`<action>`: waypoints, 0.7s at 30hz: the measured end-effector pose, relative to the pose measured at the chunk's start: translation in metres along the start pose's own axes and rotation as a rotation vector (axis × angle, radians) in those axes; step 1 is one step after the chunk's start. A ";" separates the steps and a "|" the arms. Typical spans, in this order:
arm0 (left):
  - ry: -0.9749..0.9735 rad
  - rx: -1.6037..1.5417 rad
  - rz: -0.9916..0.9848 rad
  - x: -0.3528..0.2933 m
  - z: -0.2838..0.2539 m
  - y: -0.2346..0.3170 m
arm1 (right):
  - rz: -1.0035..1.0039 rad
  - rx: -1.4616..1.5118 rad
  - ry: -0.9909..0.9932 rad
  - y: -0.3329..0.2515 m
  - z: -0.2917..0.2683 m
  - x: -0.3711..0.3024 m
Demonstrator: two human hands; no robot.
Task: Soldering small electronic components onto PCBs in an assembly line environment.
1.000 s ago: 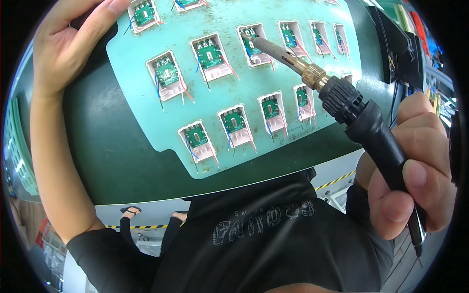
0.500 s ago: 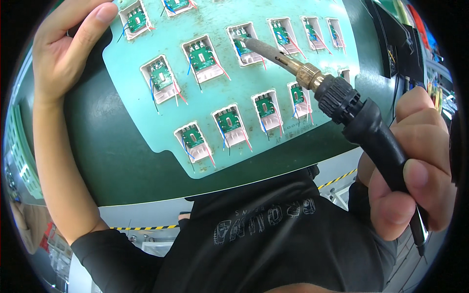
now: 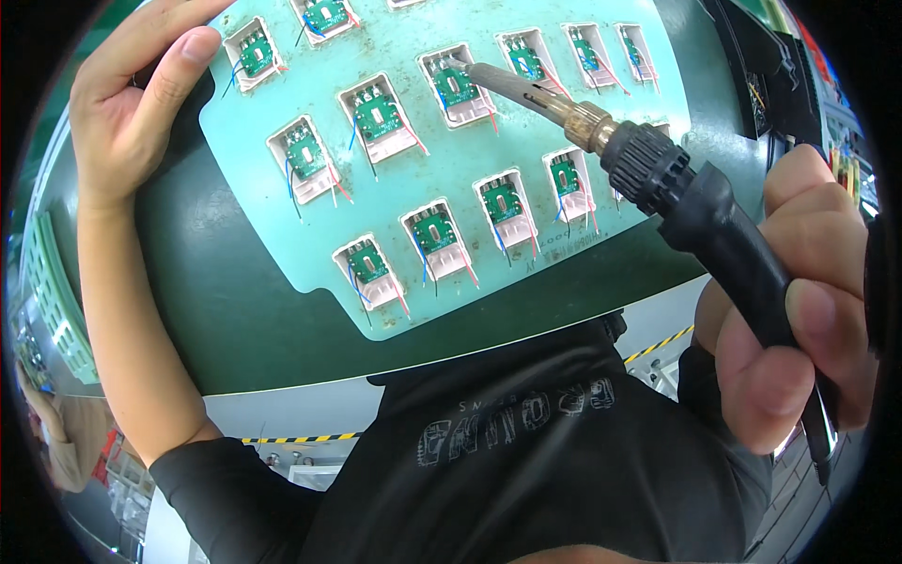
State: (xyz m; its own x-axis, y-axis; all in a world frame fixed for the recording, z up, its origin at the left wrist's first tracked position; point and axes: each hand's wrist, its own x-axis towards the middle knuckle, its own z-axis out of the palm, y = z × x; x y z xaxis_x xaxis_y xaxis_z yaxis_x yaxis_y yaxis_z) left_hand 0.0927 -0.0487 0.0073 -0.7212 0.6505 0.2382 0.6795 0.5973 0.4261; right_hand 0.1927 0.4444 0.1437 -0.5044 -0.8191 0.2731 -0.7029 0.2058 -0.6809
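Dark green counter [image 3: 235,329] stretches across the workshop, its near edge bowed by the lens, and a pale teal fixture panel [image 3: 451,155] lies on it, spotted with brown marks. White plastic housings sit in slanting rows of cutouts in the panel, most showing a green circuit board with blue, black and red wires trailing out over the edges, mainly toward 5 and 7 o'clock.

At 3 o'clock the right hand closes around the black handle of a soldering iron [image 3: 648,169], which slants across the panel toward 10 o'clock. Its tip ends near 12 o'clock, over the top part of one circuit board [image 3: 456,86]; whether the tip touches the board, I cannot tell. The cord end of the handle points to 5 o'clock.

The left hand [image 3: 132,103] is at 10 o'clock, by the panel's corner, thumb held apart from the fingers and its tip at the edge; the fingertips run out of view, so I cannot tell how firmly it grips.

At 9 o'clock stands a light green slotted rack [image 3: 61,291], and at 8 o'clock another person's beige sleeve [image 3: 73,451] shows. The wearer's black T-shirt [image 3: 526,479] fills 6 o'clock, with black-and-yellow floor tape [image 3: 301,439] visible toward 7 o'clock
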 end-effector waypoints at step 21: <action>0.021 0.015 -0.023 -0.008 0.002 -0.006 | 0.024 -0.055 0.169 -0.009 0.031 0.026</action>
State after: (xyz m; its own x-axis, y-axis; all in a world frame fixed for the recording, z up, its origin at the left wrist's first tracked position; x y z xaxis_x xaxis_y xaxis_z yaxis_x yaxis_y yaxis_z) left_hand 0.0949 -0.0565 0.0010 -0.7391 0.6267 0.2470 0.6647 0.6189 0.4186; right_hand 0.2012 0.4044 0.1360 -0.5951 -0.7129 0.3709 -0.7137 0.2568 -0.6517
